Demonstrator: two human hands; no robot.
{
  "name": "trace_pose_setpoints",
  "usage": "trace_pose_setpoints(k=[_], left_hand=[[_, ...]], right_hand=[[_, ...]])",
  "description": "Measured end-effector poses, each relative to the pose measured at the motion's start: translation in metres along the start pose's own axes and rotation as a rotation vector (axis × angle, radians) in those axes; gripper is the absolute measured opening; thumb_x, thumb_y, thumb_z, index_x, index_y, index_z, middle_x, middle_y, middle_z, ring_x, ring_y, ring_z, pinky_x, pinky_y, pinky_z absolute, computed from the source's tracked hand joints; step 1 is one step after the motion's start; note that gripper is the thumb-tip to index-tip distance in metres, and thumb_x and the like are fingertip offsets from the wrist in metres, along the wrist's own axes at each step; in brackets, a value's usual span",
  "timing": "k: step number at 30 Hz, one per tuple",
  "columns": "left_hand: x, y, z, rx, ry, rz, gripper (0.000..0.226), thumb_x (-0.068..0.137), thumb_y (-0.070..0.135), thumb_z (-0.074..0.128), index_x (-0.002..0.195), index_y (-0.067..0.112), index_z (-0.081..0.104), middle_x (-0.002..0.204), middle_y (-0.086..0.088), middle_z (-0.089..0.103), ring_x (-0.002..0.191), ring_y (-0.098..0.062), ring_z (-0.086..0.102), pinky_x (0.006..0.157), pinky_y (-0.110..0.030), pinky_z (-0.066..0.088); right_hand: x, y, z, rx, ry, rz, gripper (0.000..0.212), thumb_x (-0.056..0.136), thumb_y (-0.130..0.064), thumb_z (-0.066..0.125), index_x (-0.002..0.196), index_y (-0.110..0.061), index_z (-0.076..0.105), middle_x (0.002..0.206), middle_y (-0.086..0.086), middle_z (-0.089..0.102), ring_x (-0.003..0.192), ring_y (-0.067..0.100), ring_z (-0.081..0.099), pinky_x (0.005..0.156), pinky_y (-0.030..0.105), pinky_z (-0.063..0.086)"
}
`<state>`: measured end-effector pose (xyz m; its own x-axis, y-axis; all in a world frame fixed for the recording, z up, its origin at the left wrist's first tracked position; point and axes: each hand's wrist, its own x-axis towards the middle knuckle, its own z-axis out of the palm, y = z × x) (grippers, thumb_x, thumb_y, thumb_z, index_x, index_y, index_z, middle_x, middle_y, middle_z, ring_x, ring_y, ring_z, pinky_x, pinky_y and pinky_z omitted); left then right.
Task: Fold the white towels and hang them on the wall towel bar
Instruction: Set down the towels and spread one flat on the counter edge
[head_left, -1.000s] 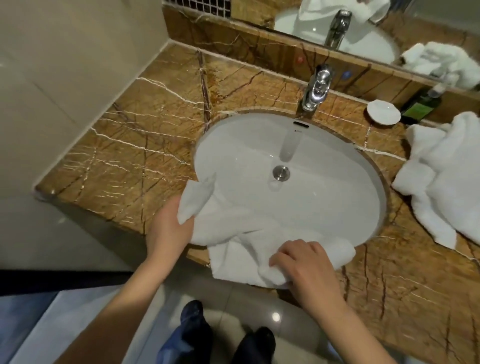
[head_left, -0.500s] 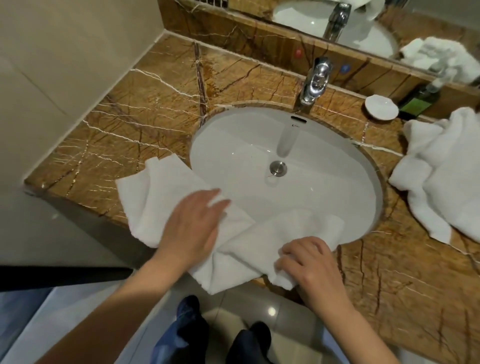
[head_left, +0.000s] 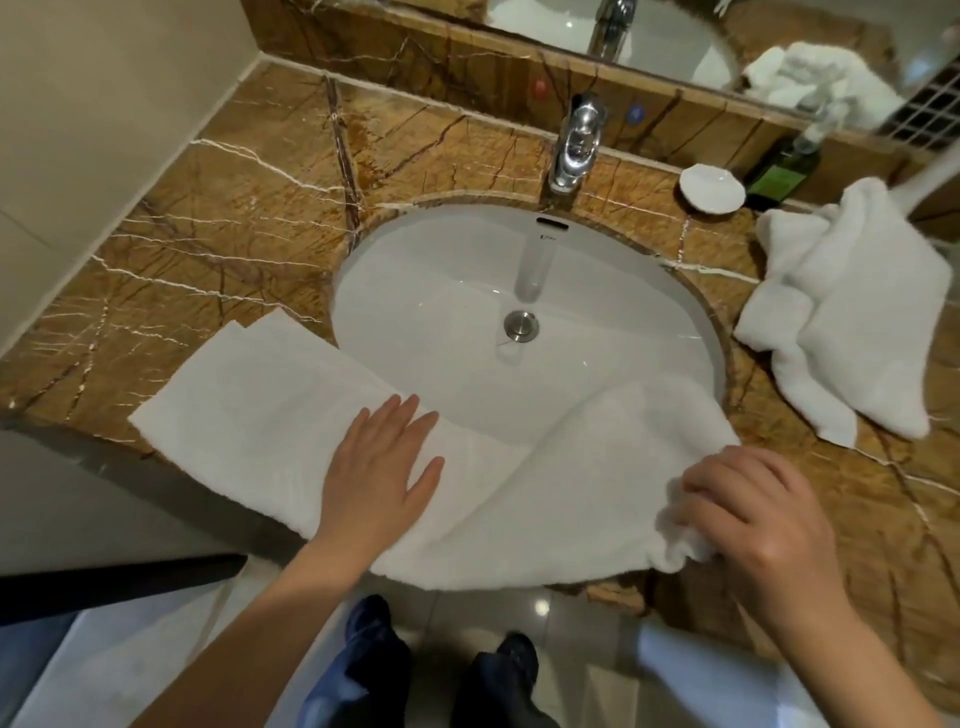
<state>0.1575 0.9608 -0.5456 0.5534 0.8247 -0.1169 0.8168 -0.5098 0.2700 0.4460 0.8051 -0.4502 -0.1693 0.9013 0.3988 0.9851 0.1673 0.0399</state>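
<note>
Left hand (head_left: 379, 478) lies flat on the towel (head_left: 249, 415), right hand (head_left: 753, 519) pinches its end; over the sink (head_left: 467, 291) it may sag crooked

Towel (head_left: 270, 415) spread flatter, wider across sink (head_left: 467, 291) front

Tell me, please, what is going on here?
A person is working on a towel laid along the front of the counter, partly over the sink. The left hand presses flat on it; the right hand grips its right end. A second towel lies crumpled on the right.
</note>
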Motion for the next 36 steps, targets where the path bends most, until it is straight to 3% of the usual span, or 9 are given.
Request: trace_pose_setpoints(k=[6,9,13,18,24,28,31,34,36], left_hand=[[0.01,0.015,-0.003,0.013,0.084,-0.043,0.043,0.094,0.029,0.043,0.134,0.015,0.05,0.144,-0.008,0.046,0.134,-0.026,0.041,0.116,-0.04,0.022],[0.004,0.045,0.001,-0.048,0.099,0.196,0.047,0.081,0.001,0.055,0.127,0.014,0.058,0.136,-0.009,0.054,0.127,-0.028,0.05,0.114,-0.036,0.021],[-0.006,0.108,0.014,-0.133,0.038,0.47,0.041,0.087,0.016,0.043,0.123,0.014,0.061,0.134,-0.008,0.057,0.125,-0.025,0.051,0.11,-0.039,0.028],[0.003,0.166,0.038,-0.043,-0.074,0.513,0.045,0.094,0.036,0.037,0.135,0.023,0.05,0.145,-0.002,0.045,0.135,-0.02,0.04,0.114,-0.036,0.018],[0.005,0.182,0.05,0.065,-0.116,0.462,0.05,0.095,0.04,0.032,0.14,0.023,0.044,0.149,-0.004,0.04,0.137,-0.021,0.038,0.114,-0.042,0.027],[0.006,0.182,0.05,0.101,-0.115,0.465,0.052,0.095,0.041,0.031,0.143,0.023,0.04,0.151,-0.004,0.037,0.138,-0.021,0.036,0.113,-0.042,0.019],[0.006,0.184,0.051,0.098,-0.116,0.461,0.052,0.094,0.041,0.031,0.142,0.024,0.04,0.15,-0.004,0.038,0.137,-0.021,0.037,0.116,-0.042,0.022],[0.006,0.187,0.052,0.12,-0.117,0.477,0.052,0.094,0.042,0.031,0.142,0.024,0.041,0.15,-0.004,0.038,0.138,-0.022,0.037,0.111,-0.041,0.018],[0.007,0.188,0.053,0.13,-0.117,0.476,0.053,0.094,0.042,0.032,0.142,0.024,0.041,0.151,-0.004,0.036,0.139,-0.022,0.035,0.11,-0.041,0.018]], right_hand=[[-0.057,-0.002,0.011,0.103,-0.143,0.101,0.039,0.096,-0.014,0.04,0.073,-0.014,0.071,0.088,0.007,0.069,0.091,0.021,0.053,0.088,0.034,0.037],[-0.073,-0.015,0.034,0.174,-0.242,0.109,0.019,0.068,-0.003,0.058,0.076,-0.018,0.068,0.092,0.004,0.068,0.092,0.021,0.058,0.09,0.034,0.037],[-0.083,-0.022,0.044,0.254,-0.244,0.259,0.044,0.06,-0.008,0.047,0.099,-0.015,0.066,0.104,0.009,0.064,0.098,0.029,0.058,0.09,0.037,0.039],[-0.092,-0.019,0.038,0.236,-0.254,0.453,0.087,0.045,0.012,0.065,0.125,-0.019,0.051,0.122,0.012,0.058,0.116,0.029,0.049,0.097,0.043,0.039],[-0.101,-0.007,0.038,0.172,-0.271,0.435,0.083,0.053,0.005,0.078,0.126,-0.017,0.048,0.123,0.014,0.06,0.116,0.027,0.048,0.099,0.041,0.036],[-0.109,0.015,0.017,0.043,-0.065,0.385,0.025,0.084,-0.009,0.051,0.101,-0.007,0.068,0.101,0.016,0.069,0.097,0.032,0.063,0.09,0.038,0.039],[-0.128,0.023,0.006,0.022,0.003,0.327,0.035,0.097,-0.012,0.043,0.089,-0.004,0.075,0.097,0.014,0.072,0.097,0.029,0.064,0.092,0.041,0.042],[-0.154,0.025,0.016,0.058,-0.084,0.343,0.026,0.081,-0.005,0.057,0.099,-0.009,0.075,0.109,0.01,0.071,0.108,0.026,0.061,0.1,0.041,0.039],[-0.168,0.023,0.021,0.17,-0.201,0.443,0.05,0.061,0.0,0.07,0.109,-0.014,0.072,0.122,0.004,0.066,0.116,0.023,0.058,0.102,0.039,0.042]])
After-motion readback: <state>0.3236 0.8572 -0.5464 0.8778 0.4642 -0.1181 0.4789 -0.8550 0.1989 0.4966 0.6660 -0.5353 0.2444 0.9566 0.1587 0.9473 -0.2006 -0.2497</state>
